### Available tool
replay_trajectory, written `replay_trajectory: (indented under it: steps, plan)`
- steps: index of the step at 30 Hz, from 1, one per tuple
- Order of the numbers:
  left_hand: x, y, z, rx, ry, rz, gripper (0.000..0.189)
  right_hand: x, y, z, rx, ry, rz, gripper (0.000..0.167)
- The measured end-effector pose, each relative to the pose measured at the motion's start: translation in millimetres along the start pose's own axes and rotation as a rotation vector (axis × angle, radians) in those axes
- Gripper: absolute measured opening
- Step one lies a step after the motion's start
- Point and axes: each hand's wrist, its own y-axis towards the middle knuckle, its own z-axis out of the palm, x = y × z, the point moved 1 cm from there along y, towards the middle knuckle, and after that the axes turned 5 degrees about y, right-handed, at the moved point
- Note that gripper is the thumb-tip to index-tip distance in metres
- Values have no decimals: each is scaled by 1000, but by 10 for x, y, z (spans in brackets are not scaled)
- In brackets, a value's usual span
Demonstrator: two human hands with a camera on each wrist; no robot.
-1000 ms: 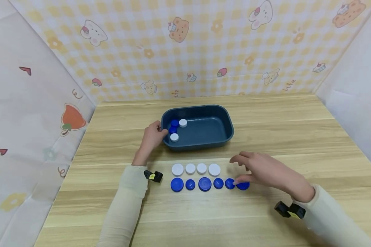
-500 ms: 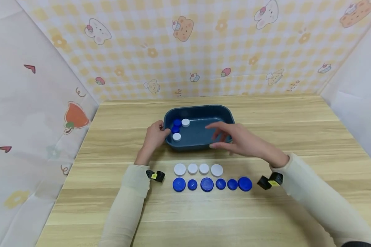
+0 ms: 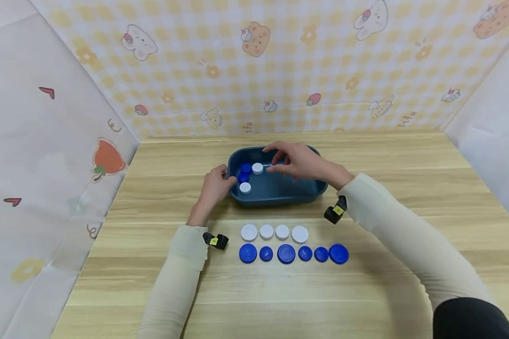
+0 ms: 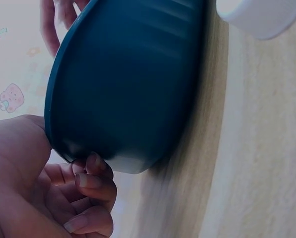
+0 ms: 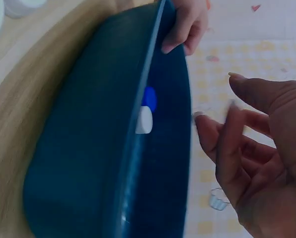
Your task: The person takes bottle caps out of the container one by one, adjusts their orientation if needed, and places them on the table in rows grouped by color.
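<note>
A dark teal plastic bin (image 3: 280, 201) stands on the table. My left hand (image 3: 215, 185) grips its left end, the thumb over the rim and the curled fingers outside against the wall, as the left wrist view shows. Over the bin hovers my right hand (image 3: 301, 161), its thumb and fingers apart and nothing between them. Inside, at the left end, lie two blue bottle caps (image 3: 243, 178) and two white bottle caps (image 3: 257, 168). In the right wrist view a white cap (image 5: 145, 120) and a blue one (image 5: 149, 99) show past the bin's rim.
In front of the bin, several white caps (image 3: 282, 232) form a row, with a row of several blue caps (image 3: 286, 254) nearer me. Both rows mix larger and smaller caps. A patterned cloth wall (image 3: 220, 94) rises behind the wooden table (image 3: 280, 301).
My right hand has moved from the right end of the blue row, up and leftward, to above the bin. The left hand keeps its grip on the rim. The caps stay put.
</note>
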Motion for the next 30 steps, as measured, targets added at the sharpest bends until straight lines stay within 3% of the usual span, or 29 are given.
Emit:
replay_trajectory:
  steps: [13, 21, 30]
  plan:
    - [-1, -4, -9, -1, -5, -2, 17, -226, 472, 110, 65, 138, 176, 51]
    - [-7, -7, 2, 1, -17, -1, 17, -329, 610, 247, 138, 82, 276, 51]
    - [4, 0, -1, 4, -14, -12, 17, -383, 680, 361, 120, 35, 308, 44]
